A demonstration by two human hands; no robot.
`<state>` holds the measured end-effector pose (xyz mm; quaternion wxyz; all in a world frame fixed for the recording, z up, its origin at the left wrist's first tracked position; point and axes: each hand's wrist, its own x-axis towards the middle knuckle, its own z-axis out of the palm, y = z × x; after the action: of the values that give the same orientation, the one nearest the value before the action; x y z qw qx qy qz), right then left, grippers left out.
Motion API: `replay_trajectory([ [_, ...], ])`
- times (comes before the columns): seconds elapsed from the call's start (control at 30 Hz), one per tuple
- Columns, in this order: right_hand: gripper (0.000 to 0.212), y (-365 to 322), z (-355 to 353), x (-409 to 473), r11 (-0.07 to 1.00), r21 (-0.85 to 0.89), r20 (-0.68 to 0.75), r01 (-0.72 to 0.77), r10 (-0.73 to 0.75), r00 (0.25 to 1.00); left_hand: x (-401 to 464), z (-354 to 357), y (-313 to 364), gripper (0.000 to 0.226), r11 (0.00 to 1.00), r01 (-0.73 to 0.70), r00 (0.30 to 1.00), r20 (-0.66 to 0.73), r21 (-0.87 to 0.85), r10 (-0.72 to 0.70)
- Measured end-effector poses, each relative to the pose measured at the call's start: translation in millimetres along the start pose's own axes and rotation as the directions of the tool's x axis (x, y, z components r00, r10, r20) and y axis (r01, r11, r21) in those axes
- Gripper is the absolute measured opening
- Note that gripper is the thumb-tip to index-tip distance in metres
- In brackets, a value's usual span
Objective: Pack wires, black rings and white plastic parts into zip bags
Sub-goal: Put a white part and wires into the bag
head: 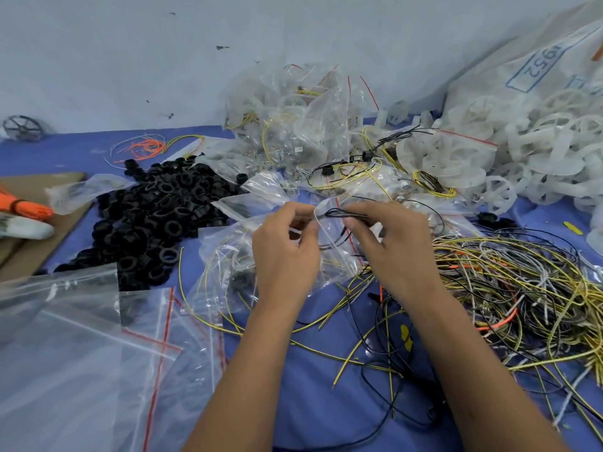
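Both hands are up in the middle, over a blue table (310, 386). The left hand (285, 252) pinches the top edge of a clear zip bag (329, 256) with its thumb and fingers. The right hand (396, 246) pinches a thin bunch of black wires (342, 215) and holds their ends right at the mouth of the bag. The two hands are very close, with the bag between them.

To the left is a big heap of black rings (153, 216). In the near left corner lies a stack of empty bags (81, 353) with red zip lines. On the right is a tangled wire pile (522, 288), yellow, black and grey, with some orange bits. More loose wires spill toward the near edge, under the arms.

Far back in the middle is a heap of filled bags (293, 125). Far right are lots of white parts (538, 151), shaped like wheels, next to a large white sack (522, 66). On the far left, a few orange wires (146, 146) lie by the wall. A piece of brown cardboard (39, 203) sits at the left edge.
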<state>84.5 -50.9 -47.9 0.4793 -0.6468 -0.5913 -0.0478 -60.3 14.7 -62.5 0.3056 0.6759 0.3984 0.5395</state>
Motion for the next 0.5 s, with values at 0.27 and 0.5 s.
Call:
replay_trajectory([
  [0.27,0.012,0,5,-1,0.973,0.092,0.099,-0.212,0.203,0.974,-17,21,12,0.017,0.980,-0.101,0.994,0.062,0.169,0.092],
  [0.5,0.007,-5,5,-2,0.945,0.120,0.180,-0.303,0.280,0.943,-19,23,13,0.016,0.999,0.025,1.000,-0.009,0.029,-0.024],
])
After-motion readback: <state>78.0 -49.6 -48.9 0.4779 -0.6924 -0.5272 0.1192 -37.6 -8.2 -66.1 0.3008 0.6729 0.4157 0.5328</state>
